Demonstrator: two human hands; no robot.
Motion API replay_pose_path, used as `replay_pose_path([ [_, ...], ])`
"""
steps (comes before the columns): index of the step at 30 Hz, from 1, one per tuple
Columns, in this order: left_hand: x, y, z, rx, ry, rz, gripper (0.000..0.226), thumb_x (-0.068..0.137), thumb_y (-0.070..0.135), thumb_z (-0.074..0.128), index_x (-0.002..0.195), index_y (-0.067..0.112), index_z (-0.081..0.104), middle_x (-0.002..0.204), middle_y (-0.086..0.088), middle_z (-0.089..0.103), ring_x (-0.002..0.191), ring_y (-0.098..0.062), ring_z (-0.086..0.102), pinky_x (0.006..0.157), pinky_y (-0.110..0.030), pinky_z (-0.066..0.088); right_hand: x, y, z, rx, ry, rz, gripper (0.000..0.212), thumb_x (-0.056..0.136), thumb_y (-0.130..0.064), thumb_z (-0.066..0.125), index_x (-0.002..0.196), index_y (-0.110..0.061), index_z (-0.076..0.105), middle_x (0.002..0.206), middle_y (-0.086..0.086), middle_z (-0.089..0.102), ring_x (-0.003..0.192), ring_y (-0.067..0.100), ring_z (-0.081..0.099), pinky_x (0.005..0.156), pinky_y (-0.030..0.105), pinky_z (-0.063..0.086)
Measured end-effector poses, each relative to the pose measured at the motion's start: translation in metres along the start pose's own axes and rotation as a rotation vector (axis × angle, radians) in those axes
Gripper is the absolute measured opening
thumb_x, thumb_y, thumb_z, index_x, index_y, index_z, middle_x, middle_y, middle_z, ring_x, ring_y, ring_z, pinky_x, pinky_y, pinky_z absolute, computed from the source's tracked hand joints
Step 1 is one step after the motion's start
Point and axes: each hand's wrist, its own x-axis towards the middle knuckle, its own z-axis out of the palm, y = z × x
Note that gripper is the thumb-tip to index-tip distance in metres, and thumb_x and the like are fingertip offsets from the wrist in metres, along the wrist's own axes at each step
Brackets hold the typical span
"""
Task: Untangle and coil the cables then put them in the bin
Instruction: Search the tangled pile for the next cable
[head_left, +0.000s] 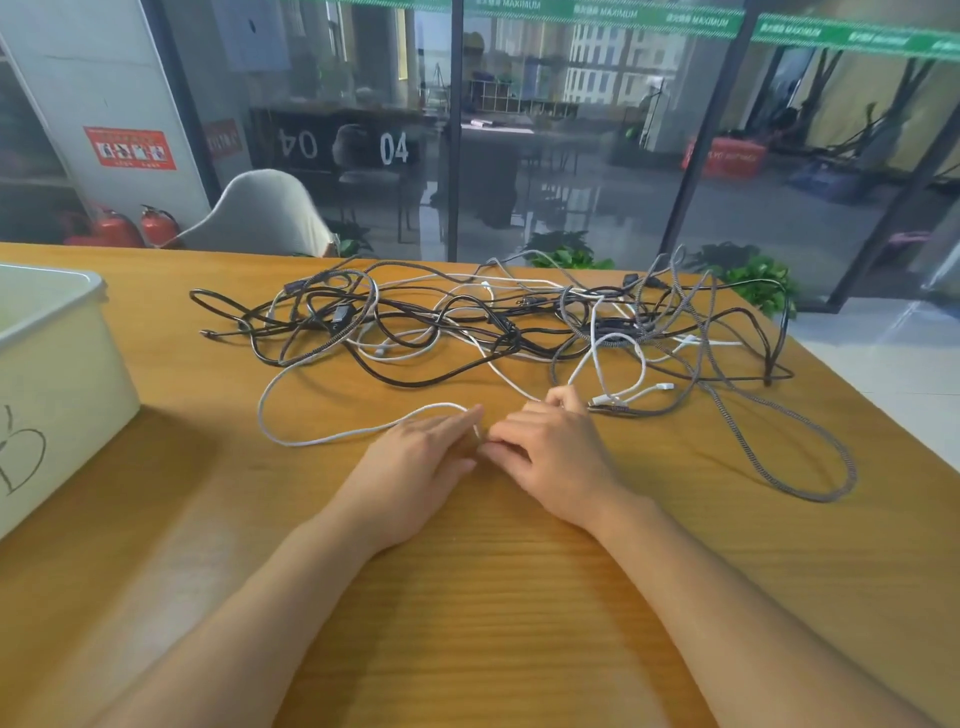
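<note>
Both forearms over the wooden bench (493, 597), left hand (415, 462) flat with straight fingers on a white cable (332, 439), right hand (550, 447) pinching it, tangled cables (467, 322) beyond mid-bench, grey braided cable (810, 462) looping right, white bin (57, 374) at left edge, white chair (265, 213) and fire extinguishers (135, 226) behind.

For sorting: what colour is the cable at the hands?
White cable, seen in the head view.
</note>
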Motion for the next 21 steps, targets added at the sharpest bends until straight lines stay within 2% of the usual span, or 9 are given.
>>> replay_pose_path([
  [2,-0.001,-0.004,-0.004,-0.010,0.131,-0.011,0.045,0.098,0.023,0.070,0.142,0.027,0.062,0.119,0.011,0.071,0.107,-0.016,0.067,0.092,-0.038,0.056,0.000,0.002,0.002,0.129,-0.028,0.018,0.023,0.100,-0.049,0.057,0.093,-0.034,0.073,0.078,-0.022,0.062,0.076,0.000,0.050,0.092,0.039,0.035],
  [4,-0.003,-0.011,-0.007,-0.033,0.194,-0.017,0.034,0.096,0.024,0.073,0.130,0.027,0.072,0.110,0.012,0.070,0.098,-0.013,0.068,0.084,-0.037,0.057,-0.001,0.004,0.003,0.199,-0.038,0.028,0.021,0.100,-0.048,0.059,0.094,-0.034,0.073,0.077,-0.026,0.056,0.076,-0.003,0.046,0.094,0.038,0.036],
  [8,-0.001,-0.017,-0.002,-0.042,0.158,0.010,0.030,0.089,0.026,0.080,0.119,0.029,0.078,0.103,0.009,0.066,0.096,-0.015,0.063,0.083,-0.032,0.054,0.001,0.003,0.004,0.241,-0.051,0.026,0.029,0.099,-0.052,0.054,0.094,-0.032,0.074,0.078,-0.024,0.058,0.074,-0.003,0.045,0.090,0.033,0.040],
  [13,0.003,-0.018,-0.002,0.003,0.166,0.012,0.006,0.088,0.031,0.080,0.094,0.028,0.080,0.088,0.010,0.061,0.086,-0.014,0.058,0.074,-0.035,0.053,-0.001,0.011,0.002,0.241,-0.102,0.035,0.023,0.101,-0.047,0.058,0.098,-0.033,0.076,0.081,-0.022,0.061,0.076,-0.005,0.051,0.086,0.020,0.036],
  [16,0.002,-0.028,-0.009,0.017,0.209,-0.085,0.004,0.090,0.033,0.078,0.091,0.030,0.080,0.087,0.013,0.061,0.084,-0.011,0.057,0.070,-0.035,0.053,0.001,0.023,-0.008,0.188,-0.094,0.098,0.019,0.103,-0.042,0.060,0.099,-0.033,0.076,0.089,-0.021,0.070,0.081,-0.001,0.059,0.090,0.030,0.041],
  [19,-0.002,-0.039,-0.017,0.035,0.245,-0.201,0.005,0.092,0.035,0.076,0.091,0.033,0.080,0.087,0.013,0.062,0.083,-0.011,0.057,0.067,-0.037,0.054,0.002,0.034,-0.017,0.118,-0.091,0.179,0.023,0.101,-0.046,0.056,0.097,-0.035,0.076,0.088,-0.023,0.069,0.079,-0.007,0.054,0.090,0.031,0.039],
  [21,-0.004,-0.046,-0.022,0.072,0.261,-0.260,0.005,0.093,0.034,0.075,0.092,0.033,0.080,0.087,0.013,0.062,0.083,-0.013,0.057,0.067,-0.037,0.053,0.002,0.038,-0.019,0.063,-0.094,0.200,0.024,0.100,-0.047,0.055,0.096,-0.035,0.075,0.085,-0.022,0.067,0.078,-0.002,0.054,0.091,0.033,0.040],
])
